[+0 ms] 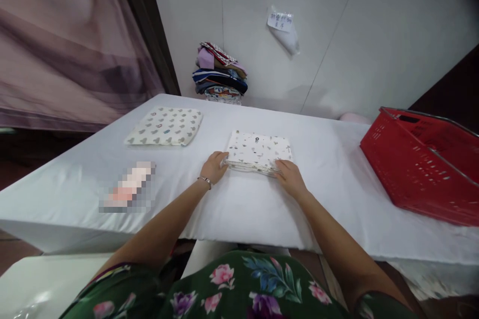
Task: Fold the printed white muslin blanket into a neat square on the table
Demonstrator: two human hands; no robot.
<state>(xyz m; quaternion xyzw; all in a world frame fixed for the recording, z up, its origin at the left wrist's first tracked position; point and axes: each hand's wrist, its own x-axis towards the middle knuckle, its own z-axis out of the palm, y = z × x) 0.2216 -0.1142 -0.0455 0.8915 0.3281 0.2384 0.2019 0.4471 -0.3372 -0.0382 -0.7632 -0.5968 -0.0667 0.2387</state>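
Observation:
A folded white cloth with a small grey print (258, 150) lies flat in the middle of the white-covered table. My left hand (214, 167) holds its near left corner, fingers closed on the edge. At the near right corner, my right hand (290, 177) grips the cloth's edge, thumb towards the near side. Several layers show along the near edge between my hands. To the left and farther back lies another folded cloth, cream with grey shapes (164, 127), which neither hand touches.
A red plastic basket (426, 169) stands at the table's right. A pixelated flat object (129, 187) lies at the left on the table (239, 214). Folded garments (220, 77) are piled by the back wall, where a labelled plastic bag (283, 30) hangs. A pink curtain is at left.

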